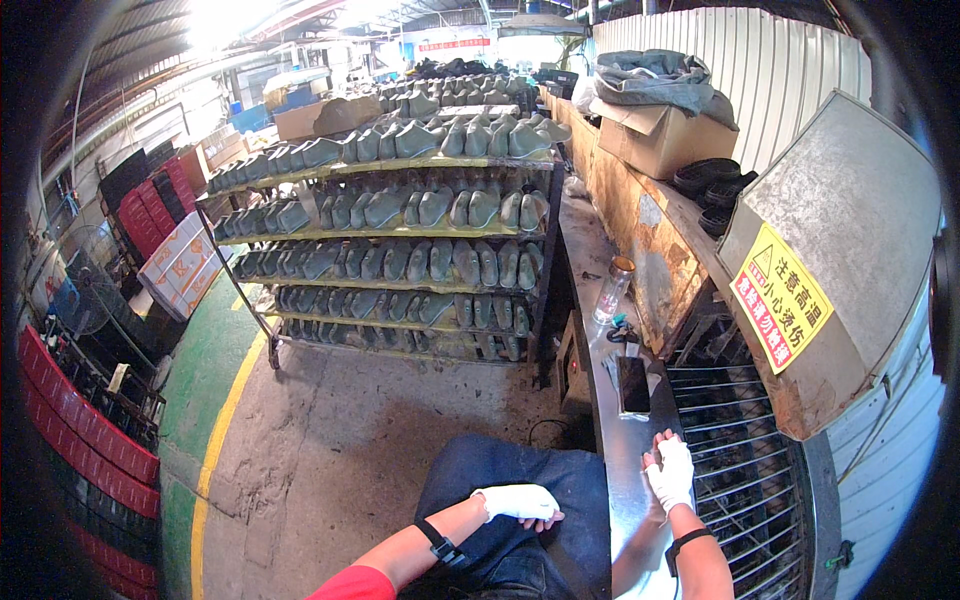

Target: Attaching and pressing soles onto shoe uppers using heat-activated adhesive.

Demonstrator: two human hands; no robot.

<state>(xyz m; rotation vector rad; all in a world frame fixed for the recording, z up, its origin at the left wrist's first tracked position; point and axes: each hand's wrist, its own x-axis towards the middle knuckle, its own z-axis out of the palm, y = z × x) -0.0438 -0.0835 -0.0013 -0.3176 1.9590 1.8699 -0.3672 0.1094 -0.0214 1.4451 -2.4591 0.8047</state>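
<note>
My left hand (522, 503), in a white fingerless glove, rests on my blue-trousered thigh (470, 470) with its fingers loosely bent and nothing seen in them. Gloved the same way, my right hand (670, 472) lies on the shiny metal ledge (625, 470) at my right, thumb and fingertips apart and holding nothing visible. Just beyond its fingers stands a dark, flat rectangular thing (634, 386) that looks like a phone. Farther along the ledge are a small teal item (622, 328) and a clear bottle (612, 292) with a brownish top.
Right of the ledge runs a conveyor of metal rods (735, 450), under a metal hood (840, 220) with a yellow warning label. Ahead stands a multi-tier rack (400, 238) full of grey-green shoe-shaped forms. A cardboard box (665, 135) and black shoes (715, 185) sit at far right.
</note>
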